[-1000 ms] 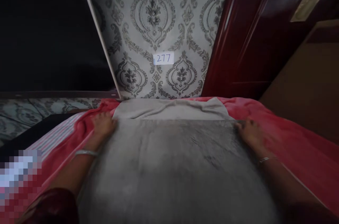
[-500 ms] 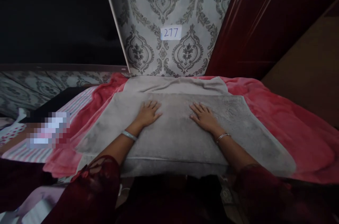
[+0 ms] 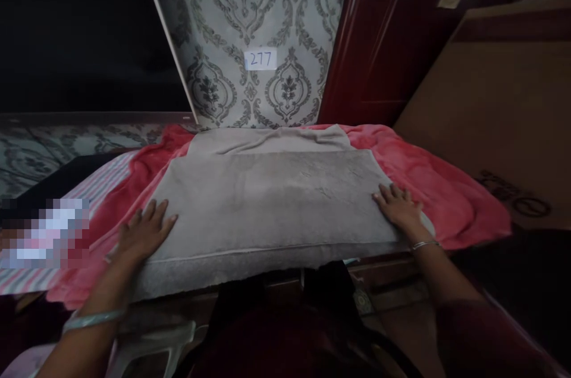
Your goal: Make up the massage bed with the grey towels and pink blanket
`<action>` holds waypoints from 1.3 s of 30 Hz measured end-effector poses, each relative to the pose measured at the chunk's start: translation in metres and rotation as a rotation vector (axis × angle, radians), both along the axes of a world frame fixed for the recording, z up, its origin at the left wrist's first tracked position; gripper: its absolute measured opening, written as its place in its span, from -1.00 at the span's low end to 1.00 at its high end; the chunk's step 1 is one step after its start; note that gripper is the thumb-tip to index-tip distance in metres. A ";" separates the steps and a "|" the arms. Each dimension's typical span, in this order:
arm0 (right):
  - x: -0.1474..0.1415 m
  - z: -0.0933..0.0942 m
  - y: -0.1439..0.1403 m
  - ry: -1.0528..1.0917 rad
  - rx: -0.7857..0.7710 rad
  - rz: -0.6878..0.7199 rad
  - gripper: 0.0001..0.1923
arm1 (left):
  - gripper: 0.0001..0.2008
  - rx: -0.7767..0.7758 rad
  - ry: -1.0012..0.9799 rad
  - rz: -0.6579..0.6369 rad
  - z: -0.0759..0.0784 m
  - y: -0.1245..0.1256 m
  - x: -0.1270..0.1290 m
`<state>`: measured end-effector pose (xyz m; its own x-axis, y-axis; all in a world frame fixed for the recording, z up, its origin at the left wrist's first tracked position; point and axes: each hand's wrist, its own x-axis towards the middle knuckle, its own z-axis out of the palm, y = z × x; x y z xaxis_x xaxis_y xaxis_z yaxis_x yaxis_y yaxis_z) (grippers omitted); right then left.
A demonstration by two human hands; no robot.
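Note:
A folded grey blanket (image 3: 267,199) lies flat on a red blanket (image 3: 428,181) that covers the bed. My left hand (image 3: 145,235) rests palm down on the grey blanket's near left corner, fingers spread. At the near right corner my right hand (image 3: 399,206) lies flat on the same blanket, fingers apart. Each wrist wears a bangle. Neither hand grips anything.
A patterned grey wall (image 3: 250,27) with a label reading 277 (image 3: 260,59) stands behind the bed. A dark red door (image 3: 392,33) is at the right, a brown cardboard box (image 3: 495,104) beside it. Striped bedding (image 3: 96,184) shows at the left. A white plastic stool (image 3: 151,348) stands near my legs.
Both hands slid outward from the middle of the grey blanket to its near left and right corners. Before that they had moved in from the far corners.

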<state>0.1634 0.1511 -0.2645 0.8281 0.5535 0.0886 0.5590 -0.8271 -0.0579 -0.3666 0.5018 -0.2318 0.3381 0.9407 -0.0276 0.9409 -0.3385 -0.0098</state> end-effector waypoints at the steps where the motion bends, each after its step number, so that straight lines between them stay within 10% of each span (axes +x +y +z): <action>1: -0.013 0.001 0.003 -0.023 0.017 0.025 -0.34 | -0.32 0.003 -0.004 0.005 0.000 -0.002 0.000; 7: -0.072 -0.016 0.012 -0.048 0.018 0.410 -0.41 | -0.33 -0.020 0.033 0.029 0.000 -0.007 0.001; 16: -0.057 0.007 0.001 0.045 -0.082 0.120 -0.40 | -0.32 0.022 0.120 0.109 0.018 -0.021 0.020; 23: -0.075 0.002 0.069 0.119 0.014 0.582 -0.37 | -0.37 0.070 0.061 -0.301 -0.005 -0.064 0.092; 32: 0.019 -0.002 0.062 0.110 -0.050 0.366 -0.38 | -0.37 0.145 0.008 -0.336 -0.028 -0.060 0.079; 39: 0.022 0.019 0.113 0.043 0.006 0.253 -0.36 | -0.33 0.095 0.098 -0.297 -0.021 -0.064 0.086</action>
